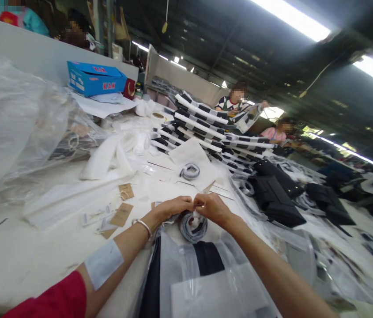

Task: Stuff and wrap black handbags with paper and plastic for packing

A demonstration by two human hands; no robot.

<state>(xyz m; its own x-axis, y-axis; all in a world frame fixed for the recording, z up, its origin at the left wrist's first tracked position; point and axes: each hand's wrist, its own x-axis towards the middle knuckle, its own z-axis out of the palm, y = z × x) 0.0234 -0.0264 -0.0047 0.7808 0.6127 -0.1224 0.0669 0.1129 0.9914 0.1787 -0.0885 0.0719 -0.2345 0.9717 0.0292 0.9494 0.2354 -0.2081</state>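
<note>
Coil (pixel 194 236), by its look a strap bound in cloudy grey film, is just below the centre of the frame, at the upper end of a plastic-sleeved bag (pixel 217 282) that fills the lower centre. The left hand (pixel 177 206) and right hand (pixel 213 208) meet above it, fingertips touching or nearly so. The grip of each is pinched closed at the coil's upper edge; whether on the film, a strap end or a tie, I cannot tell. I judge the coil light and soft but springy, with little in it to break: its rounds should squash under pressure and fan apart if nothing binds them. The film probably makes it slippery, so the surest hold is across all the rounds together, thumb inside the ring and fingers outside, rather than on one outer turn. A similar grey ring (pixel 190 177) lies on a white sheet (pixel 194 152) above, near the middle of the frame. The sleeve beneath looks slick and loose too, so a sideways tug could drag it along the counter (pixel 30 256).
</note>
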